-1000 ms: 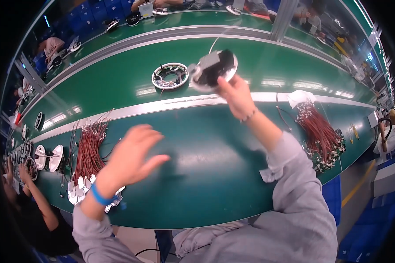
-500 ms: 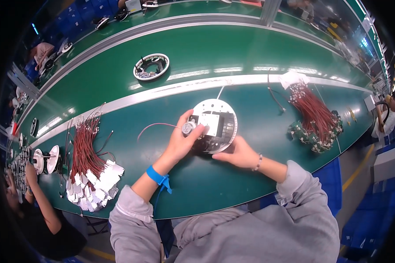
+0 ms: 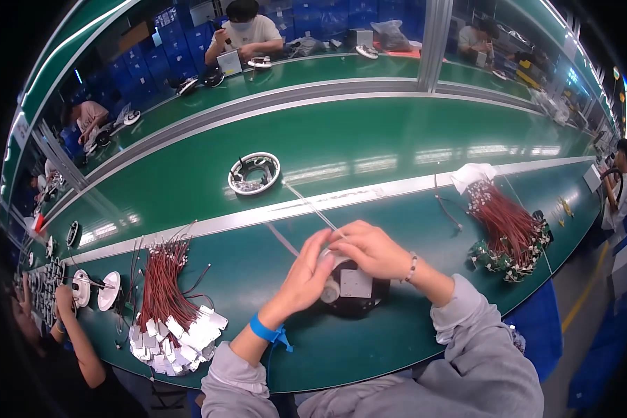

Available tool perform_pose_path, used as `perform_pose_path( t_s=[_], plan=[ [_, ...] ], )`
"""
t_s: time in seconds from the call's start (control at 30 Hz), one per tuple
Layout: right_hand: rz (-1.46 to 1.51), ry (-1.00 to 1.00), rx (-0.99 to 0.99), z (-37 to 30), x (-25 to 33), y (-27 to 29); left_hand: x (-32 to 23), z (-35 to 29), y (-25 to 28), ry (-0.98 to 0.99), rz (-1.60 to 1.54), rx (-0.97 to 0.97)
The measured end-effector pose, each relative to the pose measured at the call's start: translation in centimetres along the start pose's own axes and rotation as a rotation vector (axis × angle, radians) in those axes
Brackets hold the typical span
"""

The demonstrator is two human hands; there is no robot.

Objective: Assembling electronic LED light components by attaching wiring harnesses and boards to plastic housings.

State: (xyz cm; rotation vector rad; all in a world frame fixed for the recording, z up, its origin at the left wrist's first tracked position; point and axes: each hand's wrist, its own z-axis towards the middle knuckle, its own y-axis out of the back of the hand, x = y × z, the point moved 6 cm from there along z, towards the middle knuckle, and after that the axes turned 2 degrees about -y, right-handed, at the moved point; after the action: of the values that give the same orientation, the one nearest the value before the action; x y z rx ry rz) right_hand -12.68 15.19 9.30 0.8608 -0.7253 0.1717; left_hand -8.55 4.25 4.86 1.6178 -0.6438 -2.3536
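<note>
Below my hands on the green bench lies a round device (image 3: 371, 295) with a dark interior. A white square plate (image 3: 356, 283) and a small round motor-like part (image 3: 329, 291) sit in it. My left hand (image 3: 306, 276) is closed at its far left side, fingers and thumb together; what they grip is hidden. My right hand (image 3: 374, 253) is closed beside it, fingertips bent inward. A thin pale cord (image 3: 313, 209) runs from the right fingertips out over the metal strip. Between them the hands cover the device's far rim.
To the left lies a bundle of red-brown wires (image 3: 161, 282) with white plates (image 3: 177, 341). Another wire bundle (image 3: 503, 219) with green circuit boards (image 3: 512, 256) lies right. A white ring-shaped housing (image 3: 254, 173) rests beyond the metal strip (image 3: 223, 221). A co-worker's arm (image 3: 83, 345) is at far left.
Both hands have moved from the device's sides to its far edge, close together. The device has gone from tilted up to lying lower. The pale cord now shows; the red wire no longer does.
</note>
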Motion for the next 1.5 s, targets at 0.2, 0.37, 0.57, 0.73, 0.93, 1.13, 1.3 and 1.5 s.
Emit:
perform_pose_path(
  t_s=[0.2, 0.37, 0.57, 0.73, 0.93, 1.13, 1.3, 1.5],
  plan=[
    [0.258, -0.165, 0.021, 1.8, 0.9, -0.1, -3.7, 2.6, 1.8, -0.083, -0.071, -0.139],
    [-0.287, 0.169, -0.439, 1.8, 5.2, 2.9, -6.9, 3.5, 3.1, -0.199, 0.251, -0.236],
    [-0.324, 0.172, -0.41, 2.2, 6.8, 3.6, -8.5, 3.0, 2.9, -0.202, 0.388, -0.22],
    [-0.056, 0.216, -0.279, 1.9, 7.7, 3.2, -7.3, 2.7, 1.5, -0.207, 0.37, -0.151],
    [0.095, 0.125, -0.161, 2.1, 6.1, 3.5, -7.3, 3.0, 1.3, -0.216, 0.515, 0.11],
    [0.451, 0.071, -0.128, 2.7, 4.4, 4.1, -0.3, 2.1, 7.1, 0.085, -0.339, 0.189],
    [0.802, -0.153, -0.166, 2.5, 3.0, 3.5, 5.1, 0.6, -0.3, 0.438, -0.463, 0.08],
    [0.181, -0.07, -0.323, 1.7, 2.6, 5.4, 3.5, 0.0, -1.0, 0.42, -0.363, 0.14]
  ],
)
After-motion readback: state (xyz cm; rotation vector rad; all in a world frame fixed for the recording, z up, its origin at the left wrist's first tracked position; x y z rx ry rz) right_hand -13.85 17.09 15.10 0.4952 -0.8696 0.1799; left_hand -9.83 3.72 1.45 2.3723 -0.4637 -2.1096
